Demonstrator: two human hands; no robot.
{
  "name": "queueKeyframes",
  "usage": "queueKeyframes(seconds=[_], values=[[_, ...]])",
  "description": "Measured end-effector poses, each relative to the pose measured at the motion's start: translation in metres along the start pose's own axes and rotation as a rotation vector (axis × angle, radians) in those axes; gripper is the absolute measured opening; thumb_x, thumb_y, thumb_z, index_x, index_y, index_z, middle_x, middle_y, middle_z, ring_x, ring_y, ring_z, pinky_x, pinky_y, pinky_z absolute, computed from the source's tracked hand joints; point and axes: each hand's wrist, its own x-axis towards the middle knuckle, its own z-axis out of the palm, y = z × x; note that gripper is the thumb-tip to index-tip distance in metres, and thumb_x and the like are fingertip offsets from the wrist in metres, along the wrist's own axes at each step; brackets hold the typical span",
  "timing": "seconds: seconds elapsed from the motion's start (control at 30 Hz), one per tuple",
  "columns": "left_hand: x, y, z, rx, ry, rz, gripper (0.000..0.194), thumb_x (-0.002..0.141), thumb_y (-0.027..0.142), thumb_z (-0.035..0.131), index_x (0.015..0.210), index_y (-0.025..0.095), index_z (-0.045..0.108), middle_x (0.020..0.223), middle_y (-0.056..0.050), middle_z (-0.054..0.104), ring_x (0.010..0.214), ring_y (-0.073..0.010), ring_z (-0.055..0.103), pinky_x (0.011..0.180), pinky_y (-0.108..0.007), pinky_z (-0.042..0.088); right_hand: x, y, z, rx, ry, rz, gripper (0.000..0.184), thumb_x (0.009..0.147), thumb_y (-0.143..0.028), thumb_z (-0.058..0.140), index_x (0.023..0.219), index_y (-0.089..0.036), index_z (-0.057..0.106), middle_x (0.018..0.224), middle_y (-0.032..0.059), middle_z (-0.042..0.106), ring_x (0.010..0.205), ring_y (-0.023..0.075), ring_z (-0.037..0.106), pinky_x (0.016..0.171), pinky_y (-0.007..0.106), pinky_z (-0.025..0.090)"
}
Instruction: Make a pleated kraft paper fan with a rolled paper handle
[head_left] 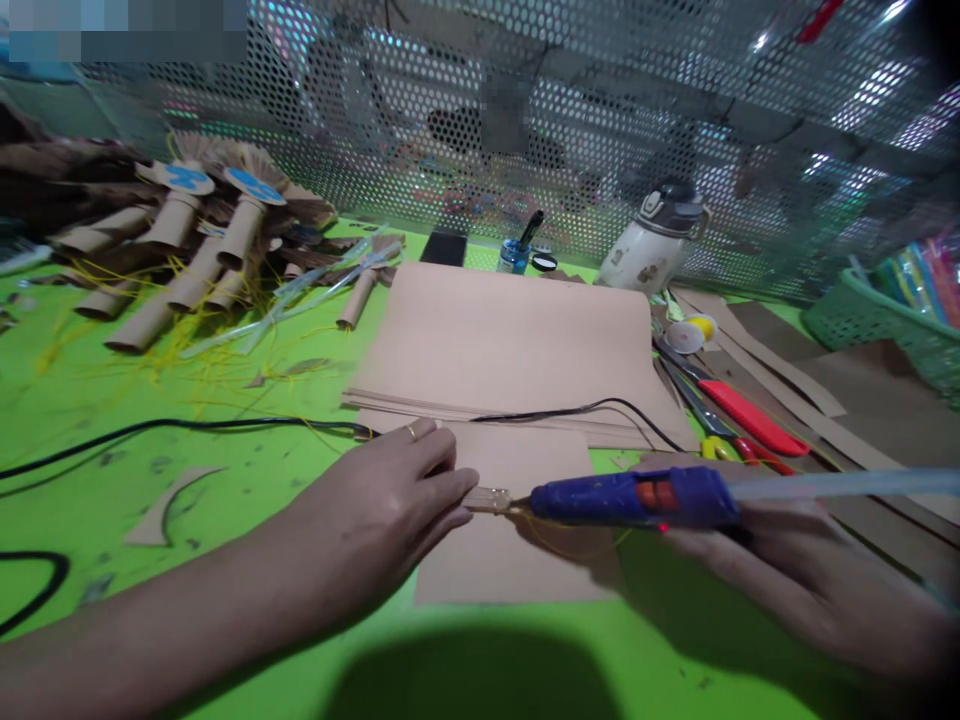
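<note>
My right hand [810, 575] grips a blue hot glue gun [600, 498], with a clear glue stick [840, 484] coming out of its back and a small red light lit. Its nozzle touches or nearly touches a short, narrow strip [491, 499] with a shiny, clear coating. The strip's other end is pinched in the closed fingers of my left hand [401, 490], which hide part of it. Below lies a flat piece of brown paper [517, 560]. A thin yellow thread [570, 548] loops under the gun.
Behind is a stack of brown paper sheets [517, 330], crossed by a black cord [555, 412]. Rolled paper tubes [187, 270] with yellow threads pile up on the left. At right lie a red-handled cutter [750, 415], scissors [694, 395] and a green basket [870, 320]. A flask [649, 245] stands behind.
</note>
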Motion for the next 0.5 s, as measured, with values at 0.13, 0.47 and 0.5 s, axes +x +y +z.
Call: queueKeyframes(seconds=[0.13,0.47,0.5], values=[[0.000,0.002,0.000,-0.001,0.023,0.020,0.023,0.096,0.023,0.043,0.087,0.016,0.063,0.080,-0.005,0.050,0.068,-0.0156,0.043,0.057,-0.030,0.029,0.008,-0.008,-0.004,0.089,0.045,0.015,0.032,0.090,-0.039,0.049,0.083,-0.023,0.076,0.077,0.0041,0.076,0.070,0.0243,0.073,0.067,0.030,0.062],[-0.003,0.004,-0.009,-0.059,-0.026,-0.078,0.022,0.096,0.027,0.043,0.095,0.018,0.062,0.086,-0.004,0.051,0.070,-0.0156,0.045,0.059,-0.030,0.032,0.004,-0.016,-0.007,0.162,0.065,0.152,0.043,0.092,-0.049,0.045,0.076,-0.020,0.074,0.064,0.0044,0.070,0.056,0.0209,0.064,0.071,0.033,0.059],[-0.002,0.004,-0.009,-0.079,-0.032,-0.088,0.022,0.096,0.028,0.042,0.097,0.019,0.062,0.087,-0.004,0.052,0.071,-0.0156,0.046,0.061,-0.030,0.033,0.004,-0.016,-0.006,0.172,0.060,0.150,0.043,0.092,-0.049,0.045,0.078,-0.020,0.074,0.064,0.0041,0.070,0.057,0.0209,0.064,0.068,0.031,0.059]])
